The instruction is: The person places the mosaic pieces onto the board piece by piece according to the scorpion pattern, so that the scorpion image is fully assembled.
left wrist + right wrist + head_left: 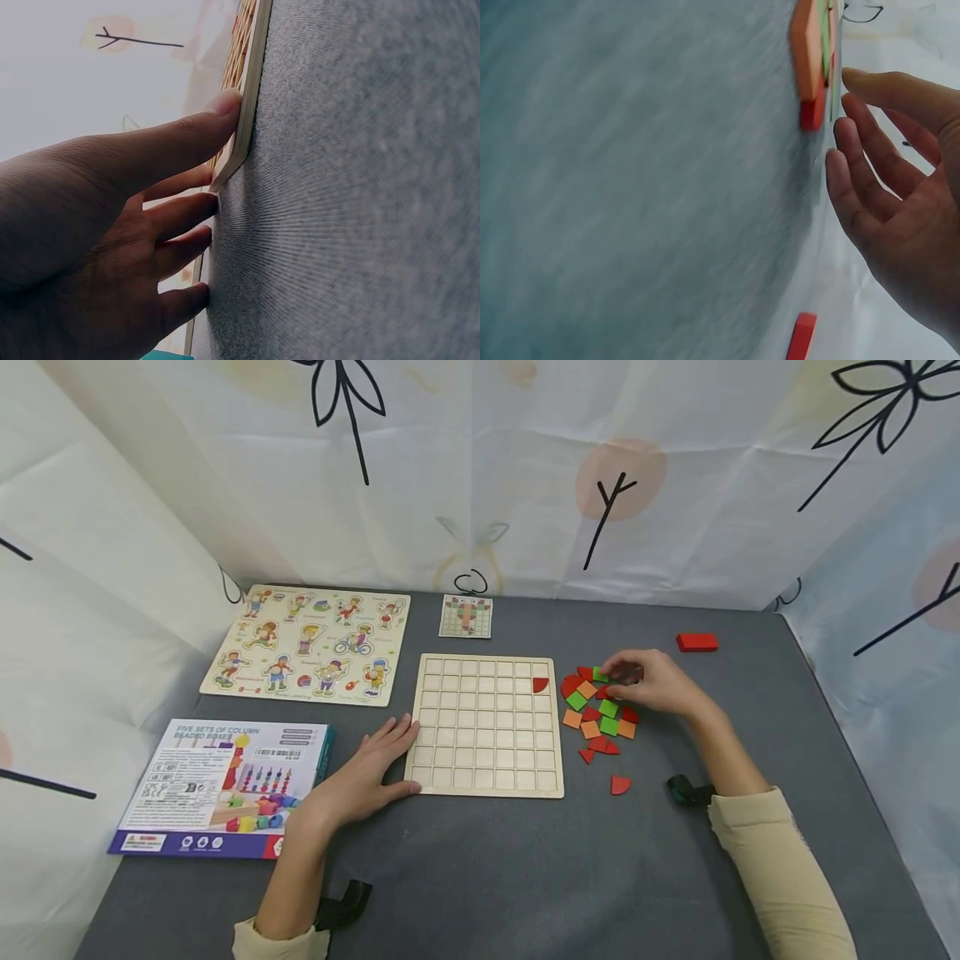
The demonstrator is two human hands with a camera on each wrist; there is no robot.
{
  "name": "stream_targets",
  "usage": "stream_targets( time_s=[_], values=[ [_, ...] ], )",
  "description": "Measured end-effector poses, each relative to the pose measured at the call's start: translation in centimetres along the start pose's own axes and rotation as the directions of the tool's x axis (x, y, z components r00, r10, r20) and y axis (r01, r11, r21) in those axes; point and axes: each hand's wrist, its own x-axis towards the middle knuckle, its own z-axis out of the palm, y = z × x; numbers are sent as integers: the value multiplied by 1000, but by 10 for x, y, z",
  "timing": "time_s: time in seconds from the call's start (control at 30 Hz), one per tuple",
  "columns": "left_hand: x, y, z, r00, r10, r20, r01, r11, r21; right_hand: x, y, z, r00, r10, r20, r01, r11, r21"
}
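A pale wooden grid board (484, 725) lies at the middle of the table, with one red quarter-round piece (540, 685) in its upper right part. My left hand (367, 772) rests against the board's left edge, fingers spread, its thumb on the rim in the left wrist view. To the right of the board lies a loose cluster of red, green and orange pieces, among them an orange square (572, 718) and a green square (608, 727). Over the cluster's upper right is my right hand (651, 681), thumb and fingers apart. Nothing shows between them in the right wrist view.
A small pattern card (465, 616) lies behind the board. On the left are a picture puzzle board (307, 643) and a box (225, 785). A red block (697, 642) lies at back right; a separate red quarter-round piece (620, 786) is in front of the cluster.
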Motion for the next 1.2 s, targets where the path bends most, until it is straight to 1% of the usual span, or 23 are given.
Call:
stream_targets(
  time_s=[0.17,0.37,0.53,0.73,0.9,1.0,1.1,1.13,1.2],
  values=[
    [0,2,-1,1000,-10,4,10,1000,11,-3,9,-2,1000,9,-25,-10,1000,-25],
    [0,1,-1,1000,-12,6,12,1000,8,3,12,1,998,20,-58,-21,1000,-21],
    [0,0,-1,1000,-7,5,7,1000,7,12,9,2,999,37,-40,-39,998,-56],
    [-1,0,-2,1000,-2,-1,2,1000,7,22,6,0,999,52,0,-52,996,-79],
    [-1,1,-1,1000,-1,-1,1,1000,10,25,5,-2,999,40,35,-37,995,-94],
    [-1,1,-1,1000,2,0,-2,1000,0,24,6,-1,999,40,26,-37,993,-110],
    [-1,-1,0,1000,25,-9,-25,999,-22,22,7,0,1000,30,-6,-31,994,-107],
    [0,-9,4,999,48,-21,-48,999,-24,21,6,0,1000,22,-19,-24,994,-104],
    [1,-13,6,997,71,-31,-72,997,-40,20,4,1,999,-6,-39,2,996,-88]
  ],
)
